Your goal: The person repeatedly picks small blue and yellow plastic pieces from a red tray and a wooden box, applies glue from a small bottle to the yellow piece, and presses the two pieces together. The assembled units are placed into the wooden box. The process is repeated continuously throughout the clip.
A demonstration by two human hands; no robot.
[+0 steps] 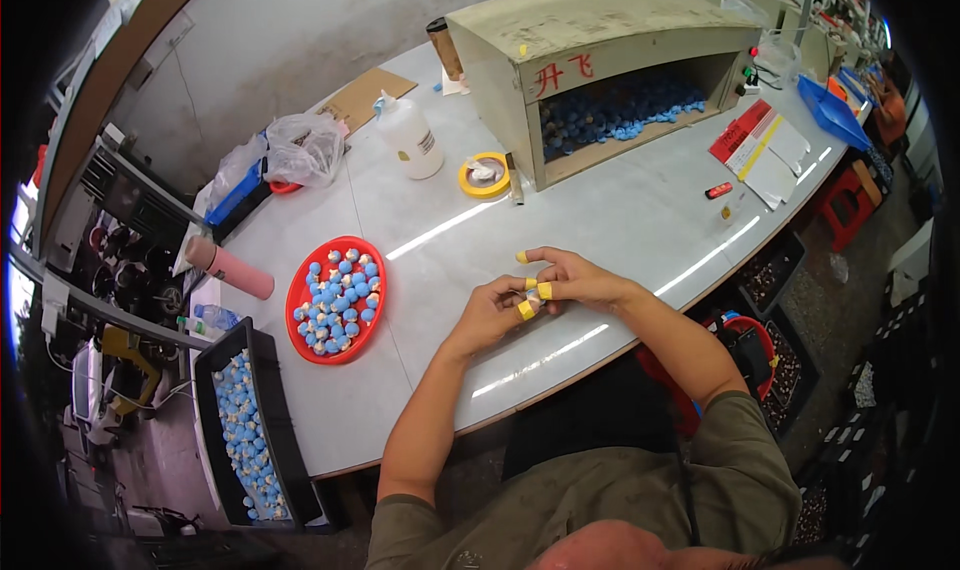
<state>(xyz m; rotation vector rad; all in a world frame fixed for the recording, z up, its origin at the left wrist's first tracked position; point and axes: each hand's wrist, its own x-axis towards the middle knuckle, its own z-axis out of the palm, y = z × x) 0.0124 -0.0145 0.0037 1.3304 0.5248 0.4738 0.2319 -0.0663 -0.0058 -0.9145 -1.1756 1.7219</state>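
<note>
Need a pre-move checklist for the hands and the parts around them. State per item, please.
1. Left hand pinching the small piece: ok.
2. Right hand grip on that piece: cannot tell; its fingers are at it, but contact is partly hidden.
3. Small piece in full view: not ok; fingers cover most of it.
4. Yellow finger wraps present on both hands: ok.
5. Red tray resting on the tabletop, stocked with blue-and-white pieces: ok.
6. Those pieces lined up one way: not ok; they lie jumbled.
</note>
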